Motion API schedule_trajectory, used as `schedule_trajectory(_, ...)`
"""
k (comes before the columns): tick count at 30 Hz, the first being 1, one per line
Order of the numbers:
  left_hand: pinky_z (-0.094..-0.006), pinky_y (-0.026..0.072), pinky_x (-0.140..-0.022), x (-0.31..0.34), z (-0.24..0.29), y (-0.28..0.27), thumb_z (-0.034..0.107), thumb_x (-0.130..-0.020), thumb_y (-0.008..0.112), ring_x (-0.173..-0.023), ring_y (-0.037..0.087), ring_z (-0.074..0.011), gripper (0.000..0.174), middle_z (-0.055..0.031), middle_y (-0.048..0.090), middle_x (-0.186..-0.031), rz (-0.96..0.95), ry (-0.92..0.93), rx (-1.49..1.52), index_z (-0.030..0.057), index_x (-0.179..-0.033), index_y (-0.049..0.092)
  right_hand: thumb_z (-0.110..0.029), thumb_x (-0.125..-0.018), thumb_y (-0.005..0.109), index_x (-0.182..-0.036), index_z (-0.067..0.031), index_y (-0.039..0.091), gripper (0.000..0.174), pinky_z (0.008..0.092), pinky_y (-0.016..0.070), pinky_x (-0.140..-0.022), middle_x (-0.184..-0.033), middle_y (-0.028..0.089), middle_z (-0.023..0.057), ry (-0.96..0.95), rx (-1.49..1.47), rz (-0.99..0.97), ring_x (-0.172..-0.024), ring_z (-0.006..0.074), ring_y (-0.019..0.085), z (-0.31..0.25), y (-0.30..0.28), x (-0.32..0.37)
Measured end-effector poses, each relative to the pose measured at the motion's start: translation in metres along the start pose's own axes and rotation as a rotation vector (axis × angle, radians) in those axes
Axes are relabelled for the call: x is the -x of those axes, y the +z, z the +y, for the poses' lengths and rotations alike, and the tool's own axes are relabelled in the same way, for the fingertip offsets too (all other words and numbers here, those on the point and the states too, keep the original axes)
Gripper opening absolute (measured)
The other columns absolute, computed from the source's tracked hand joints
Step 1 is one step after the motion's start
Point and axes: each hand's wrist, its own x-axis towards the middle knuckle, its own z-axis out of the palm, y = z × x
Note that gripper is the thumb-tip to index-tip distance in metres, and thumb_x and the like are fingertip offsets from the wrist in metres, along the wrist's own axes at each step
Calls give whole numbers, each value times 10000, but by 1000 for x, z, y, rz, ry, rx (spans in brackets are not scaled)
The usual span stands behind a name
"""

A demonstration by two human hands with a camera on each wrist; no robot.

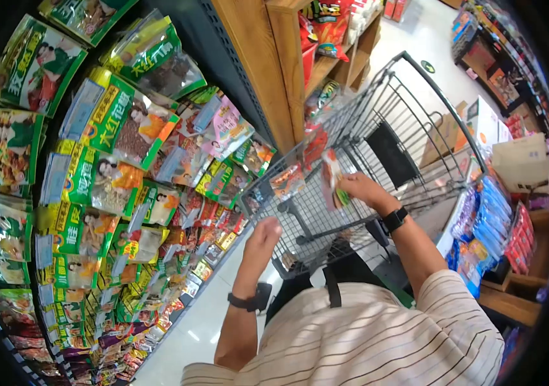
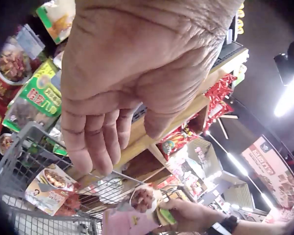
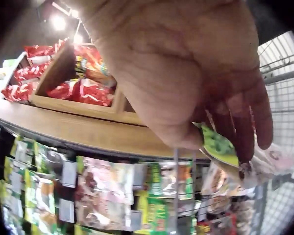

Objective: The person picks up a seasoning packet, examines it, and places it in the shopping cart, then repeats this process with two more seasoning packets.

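A packet point(image 1: 331, 183) was pinched in the right hand point(image 1: 359, 188), over a shopping cart point(image 1: 393, 154).
The right thumb and fingers gripped the packet by its green-edged side, its printed body hanging to the left of that hand; the left hand point(image 1: 261, 241) was relaxed with fingers extended, held nothing, and hovered by the end of the cart. A dark watch point(image 1: 395, 219) circled the right wrist. Between the hands and a little beyond them, a white-and-orange pouch point(image 1: 287, 183) lay in the cart. Left of the left hand hung rows of green seasoning bags point(image 1: 120, 122); right of the right hand were blue packs point(image 1: 494, 209). Farthest ahead, red snack bags point(image 1: 332, 29) filled a wooden shelf point(image 1: 282, 83).
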Motion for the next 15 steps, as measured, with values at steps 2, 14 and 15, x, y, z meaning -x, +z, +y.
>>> schedule_trajectory(2, -373, 425, -1060, 2, 22, 8, 237, -927, 709, -1308, 499, -287, 678, -198, 493, -1419, -40, 163, -40, -4, -1464, 373, -373, -952, 610, -1039, -25, 697, 368, 259, 501, -734, -914, 681, 14, -64, -112, 27, -812, 88, 621, -36, 16, 18)
schedule_trajectory(14, -420, 370, -1117, 42, 94, -16, 242, -905, 709, -1359, 433, -376, 693, -267, 429, -1452, 126, 652, -279, -1, -1468, 386, -282, -965, 606, -1044, -44, 665, 258, 207, 403, -628, -874, 642, -41, -323, -566, -37, -743, 45, 565, -153, 131, 85)
schedule_trajectory(15, -414, 377, -1110, 39, 87, -22, 240, -931, 679, -1338, 461, -368, 626, -266, 465, -1422, 148, 652, -252, -7, -1445, 421, -288, -966, 606, -1048, -44, 665, 264, 208, 403, -625, -871, 642, -39, -320, -570, -49, -743, 46, 565, -159, 143, 91)
